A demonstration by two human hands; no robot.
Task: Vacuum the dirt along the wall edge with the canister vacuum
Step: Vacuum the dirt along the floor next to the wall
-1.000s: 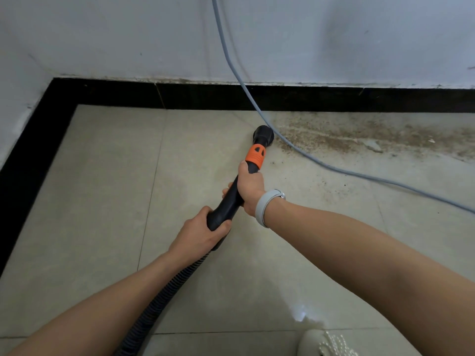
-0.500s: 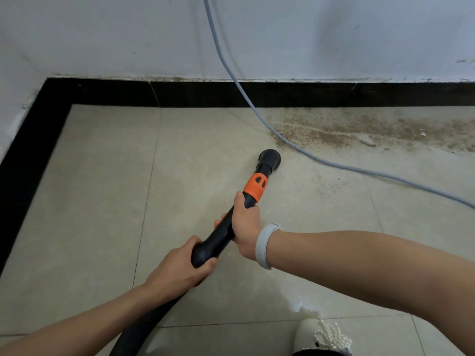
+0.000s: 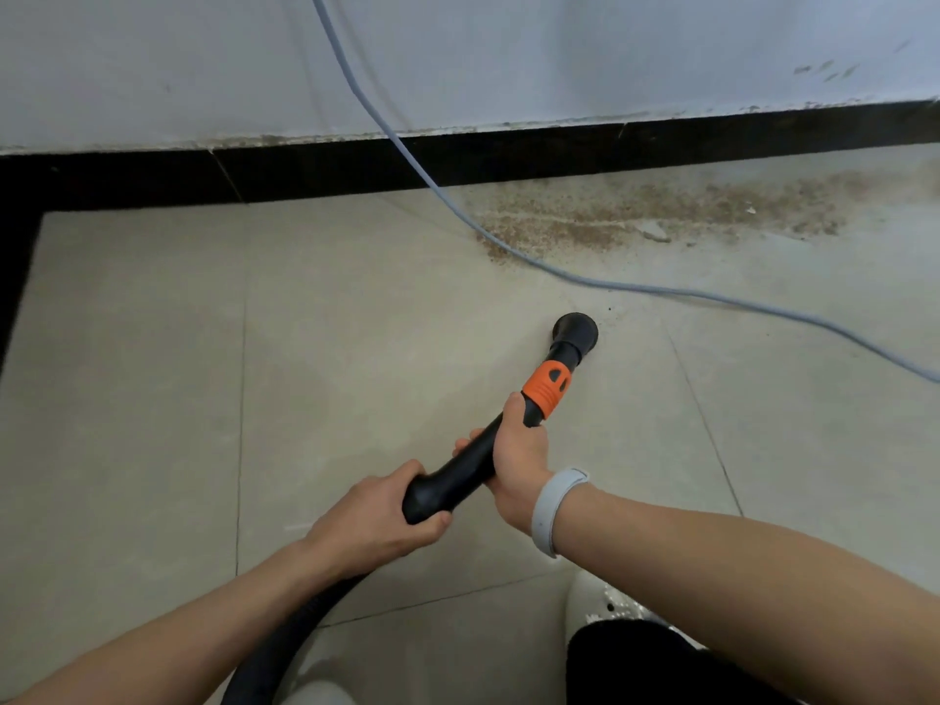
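Your right hand [image 3: 516, 457] grips the vacuum wand [image 3: 488, 457] near its orange collar [image 3: 548, 389] to steer, your left hand [image 3: 379, 516] holds the rear bend, keeping the nozzle [image 3: 575, 330] on the floor short of the dirt [image 3: 636, 216] beside the baseboard [image 3: 508, 155]

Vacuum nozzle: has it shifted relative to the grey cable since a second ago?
Yes. The nozzle has pulled back toward the person, away from the black baseboard; it now sits clear of the grey cable, on its near side.

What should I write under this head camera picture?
Both hands, left hand and right hand, aim the vacuum nozzle toward dirt beside the wall.
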